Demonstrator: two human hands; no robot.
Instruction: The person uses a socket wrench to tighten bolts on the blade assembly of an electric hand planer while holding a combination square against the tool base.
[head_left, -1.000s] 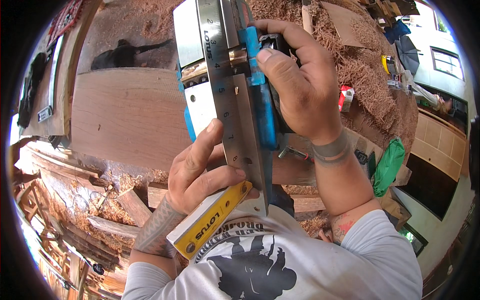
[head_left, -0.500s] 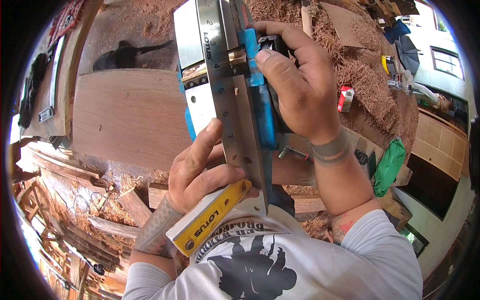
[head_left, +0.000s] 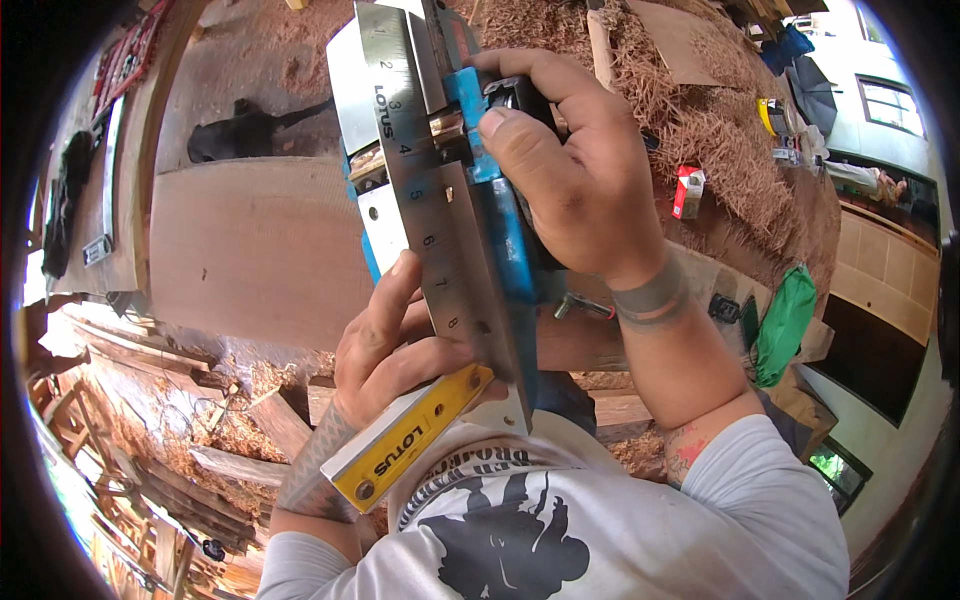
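A blue electric planer point(head_left: 512, 240) is held up in front of my chest, its metal sole and blade drum showing. My right hand point(head_left: 585, 175) is closed round its black part on the right side, thumb on top. Across the sole lies the steel blade of a try square point(head_left: 405, 165), its edge set lengthwise over the drum gap. My left hand point(head_left: 385, 345) grips the square near its yellow stock point(head_left: 410, 438), with the index finger stretched along the blade. The fingertips under the square are hidden.
Beyond the planer lies a wide wooden board point(head_left: 250, 235), with a black cloth-like thing point(head_left: 240, 135) at its far edge. Wood shavings point(head_left: 690, 130) heap up at the far right. A red and white box point(head_left: 689, 192), a green bag point(head_left: 783, 330) and a socket-like tool point(head_left: 585, 306) are to the right.
Both hands, the planer and the try square have shifted a little to the left together. The grip of each hand looks the same.
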